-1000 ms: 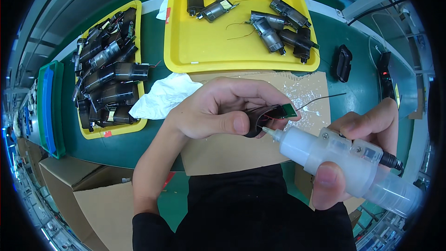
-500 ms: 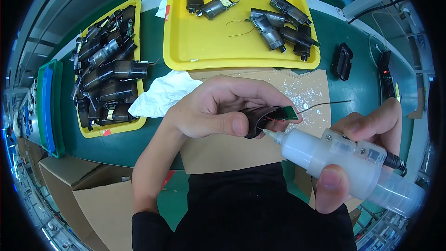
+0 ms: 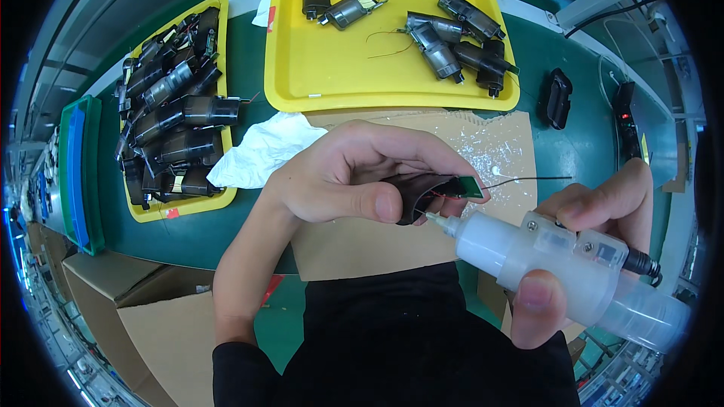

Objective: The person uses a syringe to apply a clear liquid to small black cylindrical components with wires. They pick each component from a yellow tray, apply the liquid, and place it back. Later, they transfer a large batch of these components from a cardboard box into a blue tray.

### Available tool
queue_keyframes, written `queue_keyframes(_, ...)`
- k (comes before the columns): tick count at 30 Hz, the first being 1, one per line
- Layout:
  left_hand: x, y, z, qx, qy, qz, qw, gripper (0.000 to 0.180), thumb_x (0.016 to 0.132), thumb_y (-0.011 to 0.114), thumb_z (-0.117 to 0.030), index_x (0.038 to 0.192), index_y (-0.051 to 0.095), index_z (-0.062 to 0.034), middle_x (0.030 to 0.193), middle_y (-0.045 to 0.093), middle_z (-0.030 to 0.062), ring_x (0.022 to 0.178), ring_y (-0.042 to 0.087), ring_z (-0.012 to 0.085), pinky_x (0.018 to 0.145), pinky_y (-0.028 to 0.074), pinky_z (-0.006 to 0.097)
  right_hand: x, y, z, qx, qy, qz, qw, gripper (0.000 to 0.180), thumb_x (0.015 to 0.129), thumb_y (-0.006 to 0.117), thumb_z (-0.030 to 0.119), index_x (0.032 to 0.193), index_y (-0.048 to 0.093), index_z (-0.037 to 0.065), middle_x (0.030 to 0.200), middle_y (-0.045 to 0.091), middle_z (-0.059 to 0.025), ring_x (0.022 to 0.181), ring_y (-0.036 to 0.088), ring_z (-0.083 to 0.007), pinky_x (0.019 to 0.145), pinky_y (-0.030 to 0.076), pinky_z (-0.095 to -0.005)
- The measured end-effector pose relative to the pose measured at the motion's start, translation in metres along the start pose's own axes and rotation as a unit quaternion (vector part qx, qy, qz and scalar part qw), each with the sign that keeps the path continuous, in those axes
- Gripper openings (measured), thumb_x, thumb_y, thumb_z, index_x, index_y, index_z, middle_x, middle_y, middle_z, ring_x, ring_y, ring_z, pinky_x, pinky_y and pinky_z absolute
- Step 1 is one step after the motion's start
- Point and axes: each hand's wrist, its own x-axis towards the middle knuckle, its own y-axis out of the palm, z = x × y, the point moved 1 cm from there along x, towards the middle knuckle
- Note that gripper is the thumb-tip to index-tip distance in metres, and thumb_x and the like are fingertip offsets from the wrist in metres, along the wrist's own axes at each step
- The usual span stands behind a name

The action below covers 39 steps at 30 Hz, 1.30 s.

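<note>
Two yellow plastic trays on the green tabletop [image 3: 249, 241]: large tray [image 3: 332, 68] with about seven dark cylindrical motors [image 3: 437, 49], narrow tray [image 3: 219, 22] crowded beyond counting. One white crumpled cloth [image 3: 260, 147] between. Bare room only at the spattered brown cardboard sheet [image 3: 354, 245]. Left hand [image 3: 354, 173] clenched on a small dark motor with green circuit board [image 3: 434, 192]. Right hand [image 3: 596, 249] wrapped around a translucent white glue dispenser [image 3: 558, 264], nozzle tip at the motor.

one head-worn fisheye view looks steeply down, close over the green worktable [image 3: 573, 158].
</note>
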Motion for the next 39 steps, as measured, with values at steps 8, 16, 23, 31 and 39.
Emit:
queue_keyframes(8, 0.0003, -0.0012, -0.0008, 0.005, 0.005, 0.011, 1.000, 0.069, 0.076, 0.074, -0.043, 0.114, 0.056, 0.0112, 0.105, 0.062, 0.0223, 0.086, 0.059, 0.0238, 0.074, 0.047, 0.034, -0.0004, -0.0003, 0.0004, 0.000, 0.000, 0.000, 1.000, 0.051, 0.072, 0.068, 0.037, 0.088, 0.034, 0.002, 0.061, 0.043, -0.0055, 0.049, 0.039, -0.0088, 0.047, 0.030, -0.0195)
queue_keyframes(16, 0.0000, -0.0007, -0.0003, 0.010, 0.005, 0.008, 1.000, 0.070, 0.075, 0.074, -0.046, 0.112, 0.058, 0.0116, 0.102, 0.063, 0.0204, 0.083, 0.059, 0.0227, 0.072, 0.047, 0.033, -0.0013, -0.0002, -0.0001, 0.001, 0.000, 0.002, 1.000, 0.051, 0.073, 0.068, 0.038, 0.089, 0.034, 0.002, 0.060, 0.043, -0.0053, 0.048, 0.038, -0.0089, 0.047, 0.029, -0.0195)
queue_keyframes(23, -0.0009, 0.0008, -0.0034, 0.006, -0.004, 0.005, 1.000, 0.071, 0.074, 0.074, -0.047, 0.109, 0.059, 0.0121, 0.101, 0.063, 0.0202, 0.083, 0.059, 0.0229, 0.071, 0.047, 0.032, -0.0024, 0.0000, 0.0015, 0.001, 0.002, 0.005, 1.000, 0.052, 0.073, 0.067, 0.039, 0.089, 0.033, 0.003, 0.059, 0.042, -0.0051, 0.048, 0.038, -0.0089, 0.046, 0.029, -0.0196)
queue_keyframes(31, -0.0001, 0.0004, -0.0024, 0.010, 0.002, 0.005, 1.000, 0.072, 0.073, 0.075, -0.047, 0.109, 0.058, 0.0127, 0.101, 0.063, 0.0207, 0.086, 0.059, 0.0236, 0.071, 0.048, 0.032, -0.0034, -0.0007, 0.0032, -0.001, 0.001, 0.003, 1.000, 0.052, 0.073, 0.066, 0.040, 0.089, 0.033, 0.003, 0.059, 0.041, -0.0050, 0.047, 0.037, -0.0090, 0.046, 0.028, -0.0196)
queue_keyframes(39, 0.0000, -0.0036, -0.0033, 0.025, 0.003, 0.016, 1.000, 0.067, 0.083, 0.067, -0.046, 0.118, 0.054, 0.0093, 0.106, 0.062, 0.0207, 0.085, 0.060, 0.0207, 0.070, 0.048, 0.029, -0.0027, 0.0064, 0.0050, 0.027, -0.035, -0.054, 0.998, 0.052, 0.074, 0.066, 0.040, 0.089, 0.032, 0.003, 0.058, 0.041, -0.0048, 0.046, 0.036, -0.0090, 0.046, 0.028, -0.0196)
